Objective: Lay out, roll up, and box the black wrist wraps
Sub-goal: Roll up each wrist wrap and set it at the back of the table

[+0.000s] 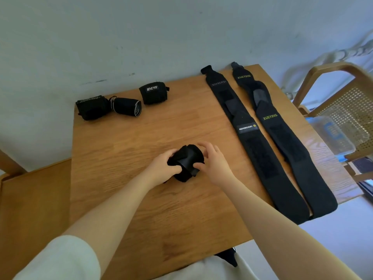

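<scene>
Tabletop wood [141, 199] fills the frame's middle, and at its right two flat wrist wraps run lengthwise from upper centre toward lower right, the left wrap [252, 138] labelled BOKEERSI and MANUEKLEAR, the right wrap [282, 134] XUEYING twice. Upper left lie three rolled wraps [125, 106], one reading IINCYO. At centre, the left hand [161, 166] and right hand [214, 164] curl their fingers around a half-rolled wrap [185, 160].

Black wrist wraps [262, 142] with yellow-green lettering, tan woodgrain table [125, 150].
</scene>
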A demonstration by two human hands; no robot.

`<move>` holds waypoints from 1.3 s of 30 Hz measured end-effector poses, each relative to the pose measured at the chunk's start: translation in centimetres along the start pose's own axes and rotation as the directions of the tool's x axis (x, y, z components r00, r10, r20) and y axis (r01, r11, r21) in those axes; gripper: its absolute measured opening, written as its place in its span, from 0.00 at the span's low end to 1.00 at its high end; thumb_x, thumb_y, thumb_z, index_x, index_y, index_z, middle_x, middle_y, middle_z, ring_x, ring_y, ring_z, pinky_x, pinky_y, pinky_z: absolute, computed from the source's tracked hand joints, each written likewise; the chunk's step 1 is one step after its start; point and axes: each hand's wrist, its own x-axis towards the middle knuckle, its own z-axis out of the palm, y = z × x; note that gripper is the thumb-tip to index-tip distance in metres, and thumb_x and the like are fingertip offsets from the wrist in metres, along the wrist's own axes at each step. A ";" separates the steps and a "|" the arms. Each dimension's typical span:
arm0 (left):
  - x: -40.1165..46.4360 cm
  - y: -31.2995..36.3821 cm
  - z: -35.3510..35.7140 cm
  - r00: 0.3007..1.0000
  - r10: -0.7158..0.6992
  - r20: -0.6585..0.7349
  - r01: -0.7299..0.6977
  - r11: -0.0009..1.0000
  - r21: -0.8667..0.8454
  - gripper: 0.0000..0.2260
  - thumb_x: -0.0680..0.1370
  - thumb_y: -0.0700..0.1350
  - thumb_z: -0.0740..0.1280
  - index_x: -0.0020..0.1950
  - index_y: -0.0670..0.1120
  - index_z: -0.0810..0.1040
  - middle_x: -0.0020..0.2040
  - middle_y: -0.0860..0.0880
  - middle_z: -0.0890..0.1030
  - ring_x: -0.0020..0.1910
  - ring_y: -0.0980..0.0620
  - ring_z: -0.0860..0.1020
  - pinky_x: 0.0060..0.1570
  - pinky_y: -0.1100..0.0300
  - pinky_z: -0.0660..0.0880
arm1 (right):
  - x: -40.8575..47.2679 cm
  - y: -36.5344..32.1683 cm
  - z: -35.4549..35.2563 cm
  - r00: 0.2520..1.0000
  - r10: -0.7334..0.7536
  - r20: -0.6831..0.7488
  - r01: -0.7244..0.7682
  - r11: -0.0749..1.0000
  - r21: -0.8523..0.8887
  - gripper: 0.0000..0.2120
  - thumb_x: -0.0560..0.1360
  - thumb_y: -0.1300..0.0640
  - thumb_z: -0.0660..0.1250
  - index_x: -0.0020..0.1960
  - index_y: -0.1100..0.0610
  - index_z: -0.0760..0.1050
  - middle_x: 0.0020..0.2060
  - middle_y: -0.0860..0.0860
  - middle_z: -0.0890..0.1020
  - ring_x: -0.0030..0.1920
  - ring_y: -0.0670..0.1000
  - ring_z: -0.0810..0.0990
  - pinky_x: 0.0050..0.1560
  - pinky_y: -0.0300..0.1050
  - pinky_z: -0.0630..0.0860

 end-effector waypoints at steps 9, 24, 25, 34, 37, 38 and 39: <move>0.0 -0.7 -1.1 0.994 0.007 0.113 -0.006 1.000 -0.009 0.23 0.74 0.40 0.66 0.66 0.55 0.68 0.55 0.56 0.76 0.50 0.59 0.75 0.44 0.67 0.72 | 0.9 -1.3 0.1 0.884 -0.261 0.388 0.462 0.613 -0.641 0.40 0.73 0.55 0.70 0.77 0.49 0.50 0.73 0.52 0.61 0.69 0.55 0.65 0.60 0.50 0.72; -1.0 -1.1 1.3 0.997 -0.077 0.020 0.078 0.995 -0.061 0.33 0.66 0.51 0.77 0.67 0.51 0.67 0.60 0.53 0.74 0.56 0.53 0.74 0.57 0.57 0.72 | -3.7 1.9 0.7 0.970 -0.235 0.058 0.240 0.966 -0.101 0.27 0.69 0.41 0.70 0.62 0.51 0.66 0.71 0.50 0.56 0.66 0.49 0.63 0.59 0.45 0.71; -1.2 -0.8 1.5 1.000 -0.012 0.007 0.012 1.000 0.027 0.35 0.66 0.51 0.77 0.69 0.51 0.66 0.61 0.55 0.72 0.57 0.54 0.73 0.56 0.60 0.70 | -3.7 1.8 0.4 0.992 -0.125 -0.002 0.125 0.992 0.016 0.24 0.72 0.44 0.68 0.62 0.52 0.65 0.69 0.50 0.59 0.65 0.49 0.67 0.58 0.44 0.73; -0.1 -0.6 2.5 0.917 0.394 -0.054 -0.304 0.783 0.542 0.32 0.70 0.47 0.73 0.71 0.47 0.63 0.69 0.52 0.63 0.59 0.53 0.70 0.52 0.64 0.69 | -1.8 1.4 -1.6 0.916 0.317 0.246 -0.392 0.840 0.375 0.31 0.74 0.50 0.70 0.72 0.49 0.61 0.60 0.53 0.75 0.56 0.52 0.77 0.53 0.45 0.78; 1.4 0.1 1.7 0.883 0.470 0.008 -0.384 0.712 0.588 0.30 0.72 0.46 0.72 0.71 0.49 0.64 0.70 0.53 0.64 0.66 0.51 0.67 0.62 0.57 0.68 | -0.2 0.7 -3.0 0.965 0.160 0.206 -0.190 0.972 0.139 0.27 0.73 0.52 0.70 0.69 0.47 0.66 0.62 0.51 0.71 0.57 0.49 0.74 0.54 0.43 0.75; 2.0 0.5 1.5 0.874 0.486 0.017 -0.381 0.661 0.646 0.29 0.73 0.46 0.71 0.72 0.50 0.64 0.71 0.53 0.64 0.69 0.50 0.64 0.67 0.54 0.65 | 0.6 0.6 -3.4 0.963 0.134 0.235 -0.168 0.977 0.129 0.26 0.73 0.53 0.70 0.69 0.48 0.67 0.63 0.51 0.72 0.57 0.49 0.74 0.55 0.43 0.76; 2.6 1.0 1.3 0.871 0.491 -0.017 -0.338 0.625 0.703 0.28 0.75 0.45 0.69 0.73 0.50 0.63 0.72 0.52 0.64 0.71 0.50 0.61 0.70 0.52 0.61 | 1.4 0.5 -3.8 0.952 0.146 0.268 -0.188 0.972 0.140 0.28 0.72 0.53 0.71 0.69 0.50 0.65 0.63 0.52 0.73 0.57 0.49 0.75 0.55 0.44 0.77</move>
